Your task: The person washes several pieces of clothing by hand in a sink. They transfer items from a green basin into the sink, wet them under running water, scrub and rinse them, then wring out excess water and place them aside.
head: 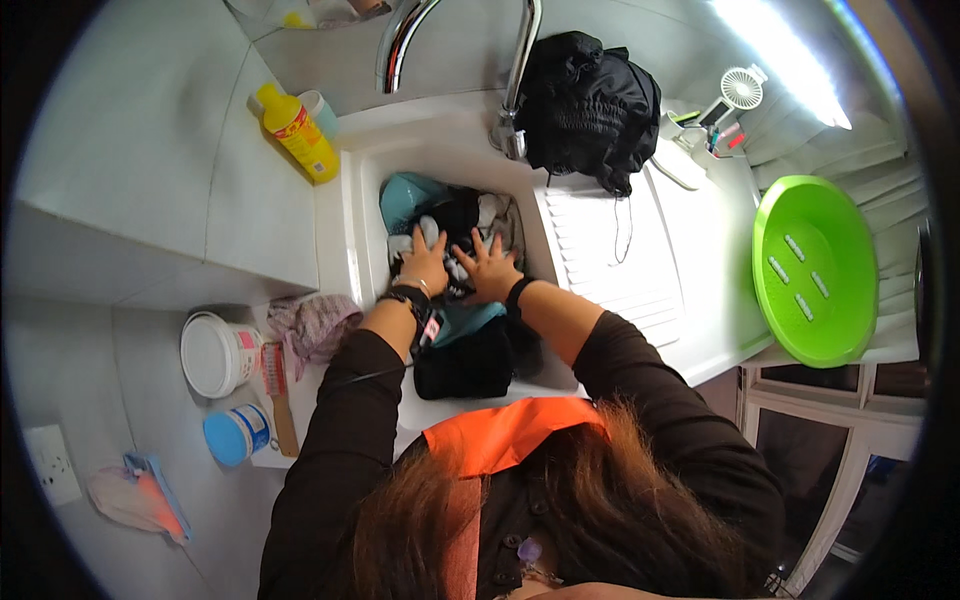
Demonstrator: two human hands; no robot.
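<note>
In the white laundry sink (367,225), a teal basin (409,196) holds a pile of dark, white and grey clothes (456,214). My left hand (424,266) lies on the clothes with its fingers spread. Beside it, my right hand (489,268) also rests on the pile, fingers apart, a black band around the wrist. Neither hand grips anything that I can see. Bracelets circle my left wrist. A black cloth (465,364) lies at the sink's near side, partly over the teal rim. The lower clothes are hidden under the hands.
A chrome faucet (513,112) rises behind the sink. Black fabric (592,105) is heaped by the ribbed washboard (600,255). A yellow bottle (300,139) stands left, above a towel (315,330), a brush (279,397), a white tub (214,352) and a blue-lidded tub (236,435). Right is a green basin (817,255).
</note>
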